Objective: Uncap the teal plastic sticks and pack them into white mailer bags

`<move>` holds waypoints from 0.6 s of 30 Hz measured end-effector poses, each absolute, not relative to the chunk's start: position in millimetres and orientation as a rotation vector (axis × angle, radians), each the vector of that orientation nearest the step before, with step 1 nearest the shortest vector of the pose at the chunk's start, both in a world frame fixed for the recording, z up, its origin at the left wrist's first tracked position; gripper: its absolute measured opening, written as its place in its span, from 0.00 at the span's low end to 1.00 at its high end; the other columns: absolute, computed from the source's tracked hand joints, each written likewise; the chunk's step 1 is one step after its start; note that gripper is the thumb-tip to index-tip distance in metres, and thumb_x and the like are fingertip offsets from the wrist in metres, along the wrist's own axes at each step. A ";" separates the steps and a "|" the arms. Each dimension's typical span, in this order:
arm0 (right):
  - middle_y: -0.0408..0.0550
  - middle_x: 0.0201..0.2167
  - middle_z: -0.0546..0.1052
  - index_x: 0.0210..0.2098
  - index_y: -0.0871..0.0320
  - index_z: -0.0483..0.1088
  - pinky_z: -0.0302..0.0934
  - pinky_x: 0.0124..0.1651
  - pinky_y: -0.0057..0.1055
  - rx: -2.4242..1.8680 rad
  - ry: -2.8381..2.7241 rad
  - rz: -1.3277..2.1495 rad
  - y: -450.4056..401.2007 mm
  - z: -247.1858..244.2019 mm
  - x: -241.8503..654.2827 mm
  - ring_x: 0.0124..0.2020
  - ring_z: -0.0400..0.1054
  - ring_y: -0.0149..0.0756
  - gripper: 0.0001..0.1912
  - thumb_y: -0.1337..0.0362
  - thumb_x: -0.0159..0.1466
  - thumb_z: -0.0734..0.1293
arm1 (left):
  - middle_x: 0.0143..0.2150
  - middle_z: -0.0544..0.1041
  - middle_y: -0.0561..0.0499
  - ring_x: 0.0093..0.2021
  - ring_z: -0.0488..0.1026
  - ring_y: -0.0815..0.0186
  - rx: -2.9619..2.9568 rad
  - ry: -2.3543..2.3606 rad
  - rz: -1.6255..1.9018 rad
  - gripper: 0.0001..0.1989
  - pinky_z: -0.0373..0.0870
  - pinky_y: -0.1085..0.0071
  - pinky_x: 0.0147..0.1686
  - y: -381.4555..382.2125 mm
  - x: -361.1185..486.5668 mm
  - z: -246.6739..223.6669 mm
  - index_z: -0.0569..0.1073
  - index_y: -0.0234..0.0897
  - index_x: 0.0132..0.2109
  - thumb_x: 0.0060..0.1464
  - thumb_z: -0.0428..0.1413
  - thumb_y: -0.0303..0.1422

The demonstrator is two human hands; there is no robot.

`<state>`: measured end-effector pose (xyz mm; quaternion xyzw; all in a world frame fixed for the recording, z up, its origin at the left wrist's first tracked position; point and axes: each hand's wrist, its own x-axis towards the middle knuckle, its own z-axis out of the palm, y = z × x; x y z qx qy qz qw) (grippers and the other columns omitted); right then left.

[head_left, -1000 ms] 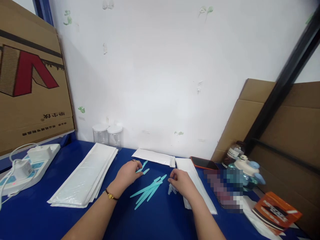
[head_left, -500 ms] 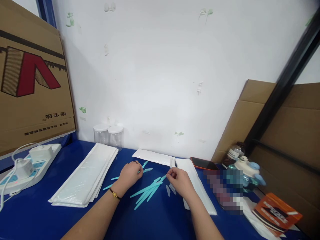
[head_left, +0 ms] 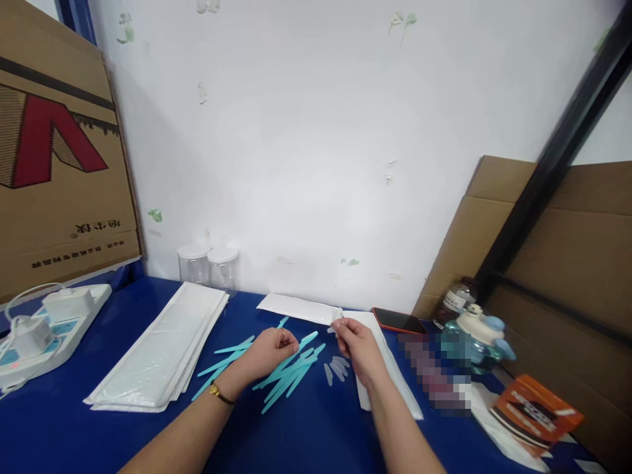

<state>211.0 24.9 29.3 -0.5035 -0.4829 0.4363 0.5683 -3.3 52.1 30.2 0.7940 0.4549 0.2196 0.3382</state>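
Observation:
My left hand (head_left: pixel 269 354) is closed, its fingertips pinched on a slim teal eyebrow razor (head_left: pixel 309 339) that points toward the upper right. Below and beside it, a pile of similar teal razors (head_left: pixel 284 383) lies on the table. More teal razors (head_left: pixel 220 362) spread out to the left, partly hidden by my wrist. My right hand (head_left: pixel 356 345) pinches a small translucent blade cap (head_left: pixel 331 329) between thumb and fingers. Several loose translucent caps (head_left: pixel 337 370) lie just below that hand. The two hands are apart.
White padded packets (head_left: pixel 158 355) are stacked at left, beside a power strip (head_left: pixel 64 329). Other white packets (head_left: pixel 299 308) lie behind and under my right arm. Clear jars (head_left: pixel 223 270) stand by the wall. A phone (head_left: pixel 399 321), a teal bottle (head_left: pixel 476 342) and an orange pouch (head_left: pixel 536 411) sit at right.
A clear cap now shows in my right fingers, and more caps lie below. My left hand has shifted right, toward the pile, with a razor at its fingertips. The view has turned slightly.

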 end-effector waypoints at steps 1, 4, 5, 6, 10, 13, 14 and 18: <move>0.37 0.14 0.62 0.29 0.60 0.70 0.43 0.18 0.22 -1.296 -1.250 1.000 24.6 30.6 220.5 0.14 0.50 0.23 0.14 0.54 0.54 0.66 | 0.23 0.68 0.54 0.25 0.62 0.70 2.087 1.230 0.557 0.16 0.55 0.76 0.24 53.8 -3.7 26.4 0.72 0.34 0.32 0.51 0.49 0.42; 0.41 0.15 0.68 0.20 0.60 0.69 0.49 0.22 0.24 -1.630 -1.598 0.828 23.9 28.5 238.2 0.17 0.58 0.26 0.09 0.61 0.50 0.67 | 0.26 0.72 0.53 0.27 0.66 0.68 2.160 1.310 0.507 0.11 0.56 0.76 0.25 54.9 0.3 15.4 0.73 0.36 0.32 0.49 0.50 0.36; 0.42 0.16 0.70 0.19 0.60 0.69 0.51 0.23 0.24 -1.708 -1.686 0.798 24.0 26.1 239.8 0.19 0.61 0.27 0.07 0.64 0.49 0.67 | 0.27 0.73 0.53 0.27 0.67 0.68 2.187 1.322 0.491 0.09 0.56 0.76 0.25 54.3 2.3 13.5 0.73 0.36 0.33 0.48 0.50 0.35; 0.43 0.17 0.71 0.19 0.60 0.70 0.52 0.24 0.24 -1.764 -1.754 0.784 24.3 23.5 239.7 0.20 0.62 0.28 0.04 0.66 0.48 0.67 | 0.27 0.74 0.53 0.27 0.68 0.68 2.211 1.334 0.480 0.09 0.56 0.75 0.25 53.8 3.7 13.1 0.73 0.37 0.33 0.48 0.51 0.34; 0.42 0.21 0.72 0.24 0.58 0.71 0.52 0.24 0.23 -1.872 -1.844 0.636 25.9 17.3 233.2 0.22 0.64 0.29 0.04 0.67 0.47 0.67 | 0.32 0.75 0.52 0.32 0.70 0.67 2.267 1.453 0.543 0.09 0.59 0.75 0.28 59.0 -7.2 25.2 0.73 0.39 0.36 0.47 0.53 0.36; 0.43 0.22 0.72 0.28 0.57 0.71 0.52 0.25 0.23 -1.892 -1.819 0.558 25.7 19.8 231.7 0.23 0.65 0.30 0.05 0.65 0.49 0.67 | 0.35 0.74 0.52 0.35 0.71 0.65 2.263 1.650 0.580 0.10 0.60 0.74 0.31 70.7 -32.2 36.4 0.73 0.40 0.38 0.48 0.54 0.37; 0.43 0.22 0.72 0.28 0.57 0.71 0.52 0.25 0.24 -1.886 -1.814 0.554 25.3 21.3 231.7 0.23 0.65 0.30 0.05 0.65 0.50 0.67 | 0.36 0.74 0.51 0.37 0.71 0.65 2.263 1.701 0.555 0.11 0.61 0.73 0.33 74.4 -40.7 38.0 0.73 0.40 0.38 0.47 0.55 0.37; 0.43 0.21 0.72 0.27 0.57 0.71 0.51 0.25 0.24 -1.840 -1.816 0.507 23.7 26.9 230.3 0.23 0.65 0.30 0.04 0.64 0.53 0.65 | 0.37 0.74 0.51 0.37 0.71 0.62 2.286 1.796 0.358 0.11 0.61 0.72 0.32 81.2 -59.7 34.6 0.74 0.40 0.35 0.40 0.59 0.36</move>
